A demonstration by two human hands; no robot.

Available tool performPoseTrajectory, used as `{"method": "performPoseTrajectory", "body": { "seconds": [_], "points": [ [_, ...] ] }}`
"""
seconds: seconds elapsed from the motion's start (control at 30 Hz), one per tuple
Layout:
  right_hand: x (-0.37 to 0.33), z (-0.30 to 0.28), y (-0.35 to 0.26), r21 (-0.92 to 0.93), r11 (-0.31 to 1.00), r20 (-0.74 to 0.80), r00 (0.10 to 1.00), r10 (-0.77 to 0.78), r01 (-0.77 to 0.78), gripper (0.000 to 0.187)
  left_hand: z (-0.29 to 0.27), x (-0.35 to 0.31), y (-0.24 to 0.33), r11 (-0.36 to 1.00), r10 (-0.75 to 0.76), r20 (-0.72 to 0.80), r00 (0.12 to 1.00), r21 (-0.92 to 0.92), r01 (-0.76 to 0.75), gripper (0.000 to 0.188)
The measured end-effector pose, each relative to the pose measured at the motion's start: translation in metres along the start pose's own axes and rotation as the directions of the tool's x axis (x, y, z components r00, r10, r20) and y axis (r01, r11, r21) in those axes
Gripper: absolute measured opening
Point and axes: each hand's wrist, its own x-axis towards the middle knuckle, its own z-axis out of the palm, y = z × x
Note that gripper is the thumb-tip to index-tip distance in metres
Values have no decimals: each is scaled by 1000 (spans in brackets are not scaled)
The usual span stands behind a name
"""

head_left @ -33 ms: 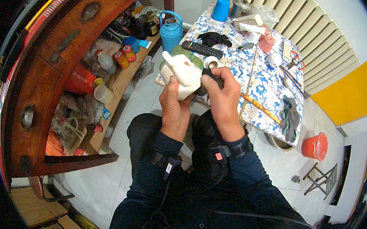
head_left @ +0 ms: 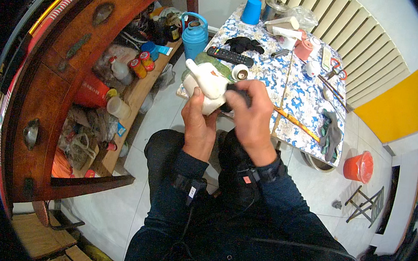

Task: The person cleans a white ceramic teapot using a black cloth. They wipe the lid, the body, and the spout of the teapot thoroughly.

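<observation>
My left hand (head_left: 198, 127) is closed around the lower part of a white, glossy, bird-shaped figure (head_left: 208, 85) with a small red mark on it. Its long thin end points up and to the left. Against the right side of the figure, my right hand (head_left: 254, 124) pinches a piece of black cloth (head_left: 235, 90); its fingers are slightly smeared by motion. Just beyond the figure lie a green mesh-like piece (head_left: 206, 59) and a small white round jar-like thing (head_left: 240, 72) with a dark centre, at the table's near corner.
A patterned table (head_left: 266, 93) carries a remote control (head_left: 230, 56), a black glove (head_left: 245, 45), a blue cup (head_left: 251, 11), scissors (head_left: 337, 73) and a grey glove (head_left: 330, 135). At left stand a blue flask (head_left: 194, 40) and a wooden cabinet (head_left: 49, 98); at right, a red bucket (head_left: 359, 167) and folding stool (head_left: 366, 205).
My right hand has shifted slightly left and down with the black cloth, along the figure's side. The small white round thing shows more. My left hand and the figure have hardly moved.
</observation>
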Motion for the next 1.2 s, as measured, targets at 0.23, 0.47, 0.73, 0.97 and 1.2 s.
{"method": "performPoseTrajectory", "body": {
  "seconds": [0.23, 0.47, 0.73, 0.97, 1.2],
  "points": [
    [0, 2, 2, 116, 991, 77, 995, -69, 60, 18, -3, 0, -1, 1000, 18, 11, 1000, 22, -18, 71],
    [8, -9, 3, -71, 993, 86, 992, -90, 97, 25, 2, -4, 0, 998, 33, -27, 999, -53, -34, 62],
    [12, -6, 10, 249, 918, 222, 941, 257, -310, 23, -7, -3, -2, 999, 23, 41, 999, 42, -25, 67],
    [13, -4, 30, 463, 644, 317, 792, 522, -609, 25, -8, -2, -2, 997, 9, 78, 997, 71, -15, 75],
    [-7, -8, 7, 125, 988, 89, 990, -105, 94, 29, -7, -1, 4, 1000, 23, 59, 998, -20, -22, 76]
  ]
}}
